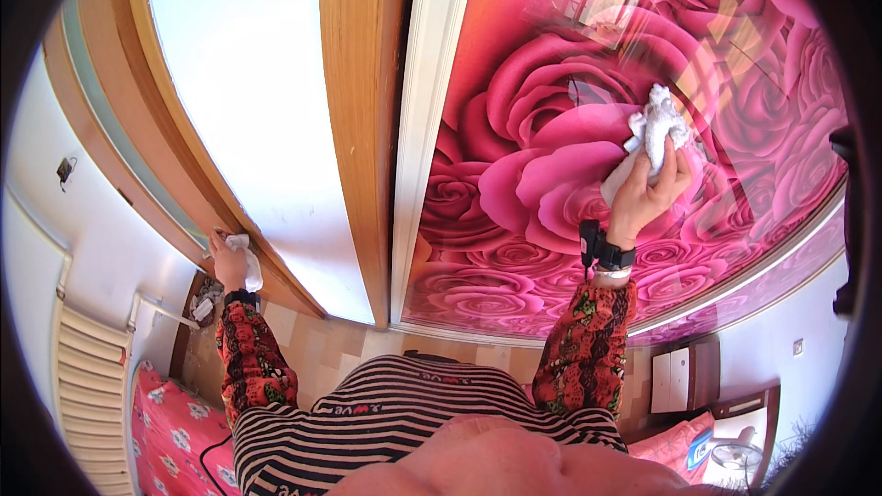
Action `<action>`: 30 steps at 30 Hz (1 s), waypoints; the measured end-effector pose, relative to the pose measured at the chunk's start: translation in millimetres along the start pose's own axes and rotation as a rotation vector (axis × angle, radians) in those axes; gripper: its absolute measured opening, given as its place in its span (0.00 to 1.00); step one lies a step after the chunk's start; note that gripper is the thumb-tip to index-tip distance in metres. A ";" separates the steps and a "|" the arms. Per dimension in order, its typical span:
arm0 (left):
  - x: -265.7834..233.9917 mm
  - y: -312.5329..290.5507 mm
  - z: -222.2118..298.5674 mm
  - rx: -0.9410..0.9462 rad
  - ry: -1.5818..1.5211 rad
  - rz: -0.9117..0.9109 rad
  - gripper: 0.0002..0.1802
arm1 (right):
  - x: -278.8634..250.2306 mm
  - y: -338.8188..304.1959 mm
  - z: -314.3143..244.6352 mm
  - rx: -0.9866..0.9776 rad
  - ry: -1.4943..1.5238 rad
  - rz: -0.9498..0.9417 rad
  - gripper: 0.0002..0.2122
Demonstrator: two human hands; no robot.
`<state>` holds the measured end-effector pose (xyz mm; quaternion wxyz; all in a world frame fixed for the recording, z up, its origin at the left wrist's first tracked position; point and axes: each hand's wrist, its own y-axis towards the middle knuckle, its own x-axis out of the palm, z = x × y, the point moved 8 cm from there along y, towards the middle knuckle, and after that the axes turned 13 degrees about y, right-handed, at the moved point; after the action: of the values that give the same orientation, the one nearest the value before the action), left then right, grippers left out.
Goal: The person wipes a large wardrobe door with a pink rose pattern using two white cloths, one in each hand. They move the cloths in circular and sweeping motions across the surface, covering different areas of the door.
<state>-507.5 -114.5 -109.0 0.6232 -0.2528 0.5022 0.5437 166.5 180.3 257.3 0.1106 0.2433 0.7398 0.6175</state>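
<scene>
My right hand presses a crumpled white cloth against a glossy sliding door panel printed with large pink roses. Its fingers are closed over the cloth's lower part, and the hand's reflection shows in the shiny surface. Lower and far to the left, my left hand is closed on a second white cloth, beside the wooden edge of a white door. That hand's fingertips are partly hidden. Patterned red sleeves cover both forearms, and a black band circles each wrist.
A white frame strip borders the rose panel. At lower left stand a cream radiator and a bed with a red floral cover. A small white cabinet is at lower right, near a chair-like wooden piece.
</scene>
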 end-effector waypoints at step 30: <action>-18.1 -28.7 -58.3 -0.021 0.292 -0.142 0.30 | 67.0 -56.3 -59.5 -0.138 0.109 -0.249 0.21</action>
<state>-499.5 -180.3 -120.7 0.5779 -0.3703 0.5625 0.4610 68.8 155.6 224.7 0.1625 0.1076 0.7248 0.6608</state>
